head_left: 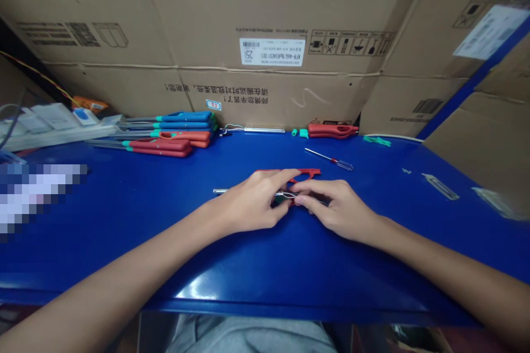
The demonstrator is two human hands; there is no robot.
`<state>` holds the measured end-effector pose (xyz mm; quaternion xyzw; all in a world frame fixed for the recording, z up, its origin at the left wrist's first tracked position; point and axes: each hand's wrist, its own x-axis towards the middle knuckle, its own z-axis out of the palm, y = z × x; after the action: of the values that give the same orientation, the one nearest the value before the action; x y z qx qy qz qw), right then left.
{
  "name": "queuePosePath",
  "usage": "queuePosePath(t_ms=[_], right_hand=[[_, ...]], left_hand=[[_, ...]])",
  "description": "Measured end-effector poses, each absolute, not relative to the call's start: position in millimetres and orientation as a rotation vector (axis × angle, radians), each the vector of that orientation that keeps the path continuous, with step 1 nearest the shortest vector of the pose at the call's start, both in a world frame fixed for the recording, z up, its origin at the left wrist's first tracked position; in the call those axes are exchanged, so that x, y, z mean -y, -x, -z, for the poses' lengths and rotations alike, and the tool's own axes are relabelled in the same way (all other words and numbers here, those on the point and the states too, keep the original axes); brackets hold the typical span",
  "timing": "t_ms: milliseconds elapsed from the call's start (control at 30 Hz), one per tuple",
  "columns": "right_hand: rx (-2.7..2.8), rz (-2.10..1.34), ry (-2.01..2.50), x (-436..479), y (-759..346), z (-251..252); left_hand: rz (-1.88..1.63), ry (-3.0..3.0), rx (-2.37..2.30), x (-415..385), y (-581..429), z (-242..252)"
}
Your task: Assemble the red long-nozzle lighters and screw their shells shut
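Note:
Near the middle of the blue table, my left hand [259, 201] is closed around a thin silver metal tube [221, 191], whose end sticks out to the left. Thin wires [287, 194] come from the tube's right end. My right hand [337, 207] pinches at these wires, its fingertips close to those of my left hand. Just behind both hands lies a red plastic casing [310, 171] with a looped opening, partly hidden by my fingers. A bit of green shows beneath my left fingers.
Blue, orange and red lighters [161, 146] are stacked at the back left beside a power strip [62, 135]. Behind my hands are a screwdriver [339, 164], red casings [331, 131] and another metal tube [265, 130]. Cardboard [199, 44] walls the table's back; green pieces [376, 141] lie right.

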<state>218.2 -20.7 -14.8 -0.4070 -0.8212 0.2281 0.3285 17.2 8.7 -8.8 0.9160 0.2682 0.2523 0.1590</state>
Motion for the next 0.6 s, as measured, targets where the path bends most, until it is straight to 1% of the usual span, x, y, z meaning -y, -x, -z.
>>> queuePosePath(t_ms=[333,500,600], right_hand=[[2.15,-0.655,1.016,22,-214,17],[2.139,-0.652,1.003,19,-218,19],[2.136,-0.64,0.99,18,-221,22]], left_hand=[[-0.717,-2.624,-0.699,-2,-20,3],[-0.539,-2.528,-0.809,-2,-17,-3],[-0.509,-2.449,-0.819,-5,-13,-5]])
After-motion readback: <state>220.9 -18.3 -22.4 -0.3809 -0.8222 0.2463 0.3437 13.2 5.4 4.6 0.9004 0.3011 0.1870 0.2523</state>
